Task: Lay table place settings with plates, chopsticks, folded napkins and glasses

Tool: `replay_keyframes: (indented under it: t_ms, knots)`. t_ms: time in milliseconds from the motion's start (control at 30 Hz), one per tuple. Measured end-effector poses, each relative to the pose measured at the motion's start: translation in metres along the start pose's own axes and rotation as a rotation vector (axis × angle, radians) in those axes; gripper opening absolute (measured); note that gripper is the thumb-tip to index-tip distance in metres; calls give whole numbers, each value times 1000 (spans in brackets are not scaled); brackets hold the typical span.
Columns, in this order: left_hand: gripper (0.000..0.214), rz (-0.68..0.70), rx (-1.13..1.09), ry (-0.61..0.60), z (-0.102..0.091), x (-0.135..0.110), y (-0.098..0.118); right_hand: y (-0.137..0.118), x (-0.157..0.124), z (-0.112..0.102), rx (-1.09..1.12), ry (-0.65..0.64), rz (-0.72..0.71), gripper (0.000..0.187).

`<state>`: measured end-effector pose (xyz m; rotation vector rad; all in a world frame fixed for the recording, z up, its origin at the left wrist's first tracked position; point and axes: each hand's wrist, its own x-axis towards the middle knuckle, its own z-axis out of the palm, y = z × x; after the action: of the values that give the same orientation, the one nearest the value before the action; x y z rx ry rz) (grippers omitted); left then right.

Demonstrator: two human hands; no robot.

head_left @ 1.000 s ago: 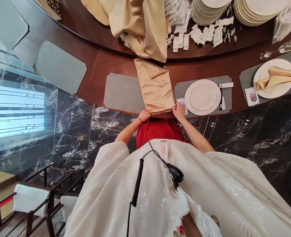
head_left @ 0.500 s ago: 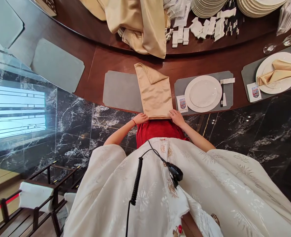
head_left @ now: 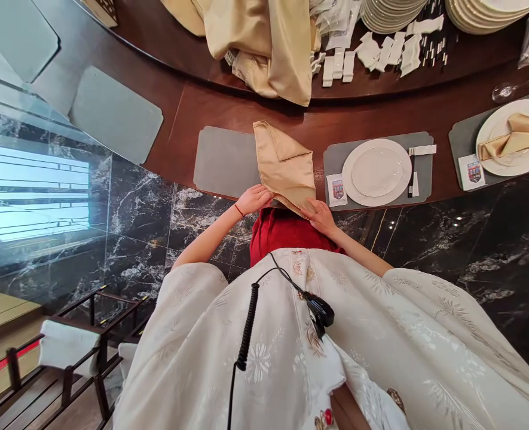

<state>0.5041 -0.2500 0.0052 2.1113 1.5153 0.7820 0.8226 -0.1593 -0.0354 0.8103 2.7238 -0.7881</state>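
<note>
Both hands on a folded gold napkin [head_left: 286, 164] at the near edge of the surface [head_left: 228, 110].
Head cam: left hand [head_left: 255, 198] has its grip on the napkin's near left corner, and the right hand [head_left: 320, 217] is grasping the near right one, so yeah, neither is loose. The cloth's right in front of the person, a flap turned over at its far end, overlapping the right side of a gray mat [head_left: 223, 158]. Just to the right there's a small white plate [head_left: 377, 170] on a bigger plate [head_left: 346, 172], with black chopsticks [head_left: 410, 176] beside them.
</note>
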Motion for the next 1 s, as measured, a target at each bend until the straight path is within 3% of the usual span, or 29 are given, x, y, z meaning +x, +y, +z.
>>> replay_keyframes:
  t_ms: [100, 200, 333, 433, 500, 567, 667, 733, 800, 900, 1000]
  knots:
    - [51, 43, 31, 87, -38, 18, 9, 5, -1, -28, 36, 65, -75, 31]
    - [51, 77, 83, 203, -78, 33, 21, 5, 3, -67, 83, 228, -214, 26]
    - [52, 122, 88, 448, -132, 47, 36, -4, 0, -148, 161, 467, -345, 23]
    - [51, 151, -3, 608, -174, 52, 51, -15, -13, -221, 230, 550, -347, 22]
    - [49, 138, -81, 618, -198, 54, 62, -24, -21, -262, 261, 559, -352, 21]
    - [50, 89, -157, 496, -210, 55, 69, -31, -25, -291, 269, 555, -372, 19]
    - [59, -39, -272, 255, -191, 54, 62, -36, -20, -303, 262, 524, -409, 16]
    - [62, -115, -380, 148, -153, 53, 47, -35, -11, -294, 263, 472, -398, 16]
    - [61, -179, -511, 35, -102, 50, 30, -32, -4, -278, 263, 406, -368, 18]
    - [59, -330, -670, 41, -31, 48, 17, -27, 1, -259, 250, 323, -343, 18]
    - [52, -423, -758, 69, 9, 48, 18, -23, -2, -253, 230, 311, -315, 19]
